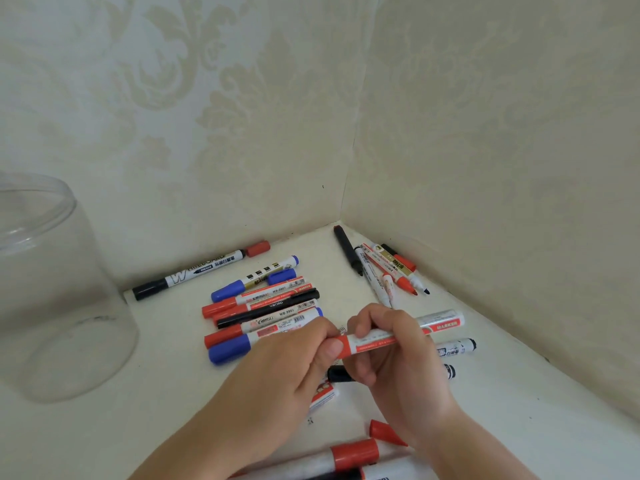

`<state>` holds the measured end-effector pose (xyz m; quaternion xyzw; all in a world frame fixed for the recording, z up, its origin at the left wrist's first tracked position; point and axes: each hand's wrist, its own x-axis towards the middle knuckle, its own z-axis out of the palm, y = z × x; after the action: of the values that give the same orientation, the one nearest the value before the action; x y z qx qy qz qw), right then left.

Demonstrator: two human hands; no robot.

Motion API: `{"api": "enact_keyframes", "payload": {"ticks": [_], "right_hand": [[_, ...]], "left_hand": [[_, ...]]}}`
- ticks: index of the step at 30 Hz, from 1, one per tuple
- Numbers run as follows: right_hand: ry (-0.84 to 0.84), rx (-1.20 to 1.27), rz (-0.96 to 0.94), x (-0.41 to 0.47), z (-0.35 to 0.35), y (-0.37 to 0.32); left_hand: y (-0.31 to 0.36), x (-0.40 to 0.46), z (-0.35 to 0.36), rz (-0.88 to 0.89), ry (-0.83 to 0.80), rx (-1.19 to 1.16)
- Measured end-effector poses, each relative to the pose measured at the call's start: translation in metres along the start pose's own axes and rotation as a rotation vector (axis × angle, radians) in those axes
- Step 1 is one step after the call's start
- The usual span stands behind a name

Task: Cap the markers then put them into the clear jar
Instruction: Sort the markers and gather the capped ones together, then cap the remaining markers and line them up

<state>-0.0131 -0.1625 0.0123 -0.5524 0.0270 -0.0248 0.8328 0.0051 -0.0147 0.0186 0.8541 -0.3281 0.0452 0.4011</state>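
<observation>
Both hands hold one red-and-white marker (pixel 377 341) above the white tabletop. My left hand (pixel 298 362) pinches its red end between thumb and fingers. My right hand (pixel 391 351) wraps around the white barrel. Whether the red end is a cap or the marker's body is hidden by my fingers. The clear jar (pixel 52 289) stands empty at the far left, its mouth upward. A row of capped red, blue and black markers (pixel 263 306) lies just beyond my left hand.
Uncapped markers (pixel 391 271) lie in the wall corner at the back right. A loose blue cap (pixel 281 276) rests on the row, a red cap (pixel 386 432) lies near my right wrist. More markers (pixel 346 455) lie at the front edge. Two wallpapered walls close the back and right.
</observation>
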Motion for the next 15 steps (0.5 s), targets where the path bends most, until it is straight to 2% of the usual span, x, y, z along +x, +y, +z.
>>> {"api": "enact_keyframes", "payload": {"ticks": [4,7,15], "right_hand": [[-0.002,-0.096,0.014,0.003,0.0,-0.001],[-0.003,-0.169,0.012,0.007,-0.002,-0.01],[0.512,-0.207,-0.083,0.031,-0.046,-0.041]], "left_hand": [[-0.005,0.004,-0.004,-0.064,-0.045,-0.025],[-0.017,0.007,-0.012,-0.079,-0.005,-0.006],[-0.056,0.008,-0.034,-0.227,0.024,0.246]]}}
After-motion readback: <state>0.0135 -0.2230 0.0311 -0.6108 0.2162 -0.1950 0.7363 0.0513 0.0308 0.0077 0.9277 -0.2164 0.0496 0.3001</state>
